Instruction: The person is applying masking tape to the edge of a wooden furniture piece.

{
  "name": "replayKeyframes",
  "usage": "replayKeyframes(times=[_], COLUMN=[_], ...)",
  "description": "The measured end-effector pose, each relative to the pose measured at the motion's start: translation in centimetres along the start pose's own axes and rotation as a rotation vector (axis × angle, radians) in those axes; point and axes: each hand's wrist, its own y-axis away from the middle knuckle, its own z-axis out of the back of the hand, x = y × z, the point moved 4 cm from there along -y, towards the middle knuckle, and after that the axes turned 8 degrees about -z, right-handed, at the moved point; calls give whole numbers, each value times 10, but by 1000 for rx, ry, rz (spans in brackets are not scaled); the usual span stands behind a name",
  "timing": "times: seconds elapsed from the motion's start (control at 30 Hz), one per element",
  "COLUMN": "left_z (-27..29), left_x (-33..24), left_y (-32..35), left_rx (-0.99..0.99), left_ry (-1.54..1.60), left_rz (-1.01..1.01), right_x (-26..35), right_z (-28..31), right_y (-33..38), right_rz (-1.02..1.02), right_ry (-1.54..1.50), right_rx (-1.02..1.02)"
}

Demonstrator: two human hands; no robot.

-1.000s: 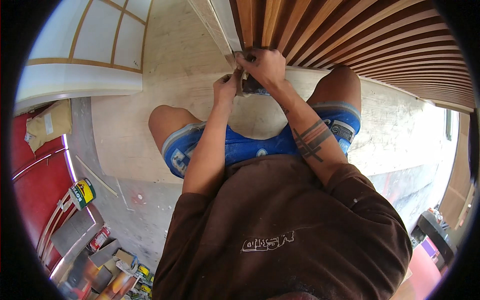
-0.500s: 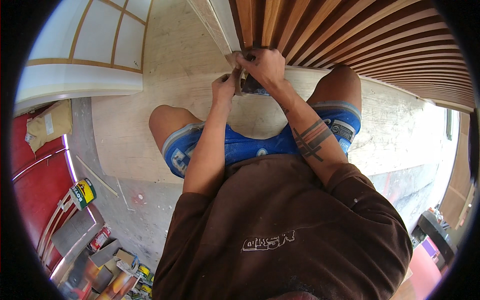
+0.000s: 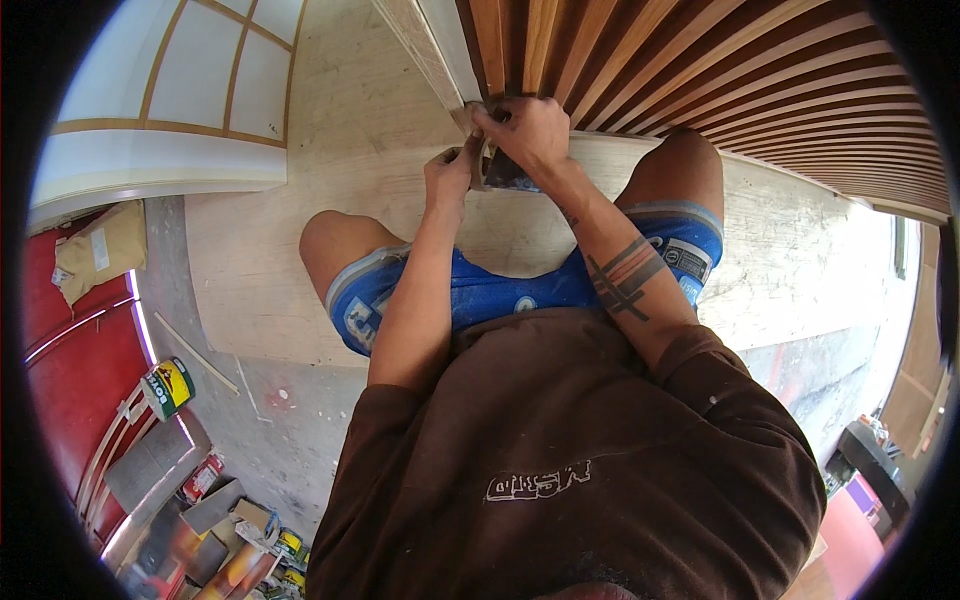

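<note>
A thin, curved brown strip (image 3: 478,170) hangs at the lower end of a pale upright board (image 3: 432,52). My left hand (image 3: 449,178) is closed on the strip's lower part, thumb up. Above it and to the right, my right hand (image 3: 532,132) is closed at the strip's top, its thumb and fingertips against the board's end. The hand partly covers what its fingers grip. Just right of the board stands a brown wooden slatted panel (image 3: 640,70). A small dark and bluish piece (image 3: 522,182) shows under my right wrist; its kind is unclear.
My bare knees rest either side on a pale plywood sheet (image 3: 250,290). At the left stands a white panel with wooden grid strips (image 3: 145,85). Lower left are a paint can (image 3: 167,388), a brown paper bag (image 3: 98,250) and clutter on the grey floor (image 3: 285,440).
</note>
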Motion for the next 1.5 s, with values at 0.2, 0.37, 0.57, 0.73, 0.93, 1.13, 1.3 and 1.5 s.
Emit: replayKeyframes(times=[0.2,0.37,0.57,0.73,0.93,1.13,1.3,1.5], left_z=[2,-2,3,3,-2,3,-3,2], left_x=[8,6,3,5,-1,-1,-4,9], left_y=[0,4,2,1,5,4,7,-1], left_rx=[-29,-34,-22,-20,7,3,21,1], left_ry=[4,11,35,70,10,13,8,65], left_rz=[-15,-3,-7,-12,37,27,37,-54], right_x=[9,13,21,25,21,27,22,20], right_z=[3,12,22,23,20,21,23,24], right_y=[1,-1,-2,-2,-4,-3,-5,-6], right_rz=[74,86,101,103,104,109,59,91], right_ry=[10,-62,-101,-99,-64,-71,-71,-36], right_rx=[-9,-36,-73,-58,-107,-146,-116,110])
